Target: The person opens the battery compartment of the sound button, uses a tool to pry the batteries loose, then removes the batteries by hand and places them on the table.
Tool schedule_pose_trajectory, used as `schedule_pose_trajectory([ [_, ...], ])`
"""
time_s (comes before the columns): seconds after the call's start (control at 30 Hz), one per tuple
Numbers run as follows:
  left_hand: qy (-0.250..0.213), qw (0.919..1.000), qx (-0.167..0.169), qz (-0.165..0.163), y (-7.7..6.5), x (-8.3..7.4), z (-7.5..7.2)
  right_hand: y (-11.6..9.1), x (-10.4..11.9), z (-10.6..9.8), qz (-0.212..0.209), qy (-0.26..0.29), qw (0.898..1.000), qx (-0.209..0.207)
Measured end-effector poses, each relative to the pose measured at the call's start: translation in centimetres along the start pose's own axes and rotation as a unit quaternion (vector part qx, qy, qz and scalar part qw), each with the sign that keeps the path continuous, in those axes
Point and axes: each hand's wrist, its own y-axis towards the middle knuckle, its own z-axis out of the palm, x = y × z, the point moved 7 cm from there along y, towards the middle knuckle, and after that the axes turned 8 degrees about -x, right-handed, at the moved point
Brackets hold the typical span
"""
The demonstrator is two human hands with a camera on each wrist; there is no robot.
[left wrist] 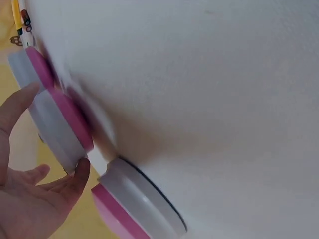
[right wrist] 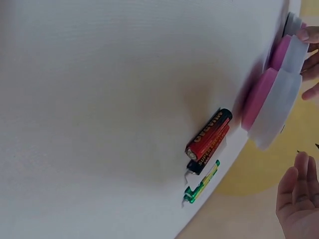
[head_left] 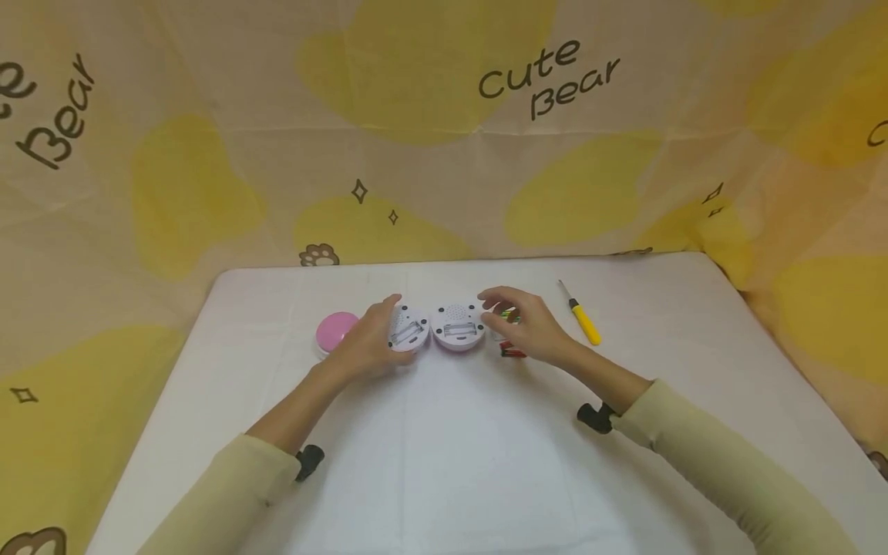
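My left hand (head_left: pixel 369 339) grips a round pink-and-white device (left wrist: pixel 57 122) by its sides, thumb and fingers on opposite edges. Its white underside faces up, with speaker holes and a battery slot with no battery in it. Right beside it lies a matching device (head_left: pixel 458 330), also pink side down, its battery slot bare too. My right hand (head_left: pixel 530 327) hovers past that device's right edge, fingers loosely bent and holding nothing. In the right wrist view its fingers (right wrist: pixel 299 191) are apart from the device. A third device (head_left: pixel 336 333) sits pink dome up, left of my left hand.
Red-and-black batteries (right wrist: pixel 209 134) lie on the white tabletop (head_left: pixel 444 455) below my right hand, with green-and-yellow ones (right wrist: pixel 202 183) beside them. A screwdriver (head_left: pixel 583 317) with a yellow handle lies farther right. A patterned cloth (head_left: pixel 430 154) hangs behind the table's back edge.
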Motion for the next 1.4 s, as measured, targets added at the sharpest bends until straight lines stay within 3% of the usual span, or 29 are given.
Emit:
schedule_pose_trajectory([
  [0.3,0.012,0.9995,-0.026,0.010,0.0,0.5,-2.8,0.0,0.4,0.1,-0.009,0.003,1.000,-0.002],
  [0.53,-0.012,0.9989,-0.044,0.011,-0.5,3.6,-4.6,0.1,0.7,0.2,-0.016,0.029,0.999,-0.005],
  [0.67,-0.038,0.9980,-0.047,-0.020,-0.9,6.0,-4.7,0.1,0.7,0.4,-0.004,0.051,0.999,-0.004],
  [0.9,-0.099,0.9943,-0.034,-0.020,-1.1,8.3,-4.8,0.2,0.9,0.7,0.000,0.052,0.999,-0.002],
  [1.4,-0.097,0.9946,-0.017,-0.032,-1.0,10.2,-4.3,-0.2,0.5,1.2,0.016,0.054,0.998,0.011],
])
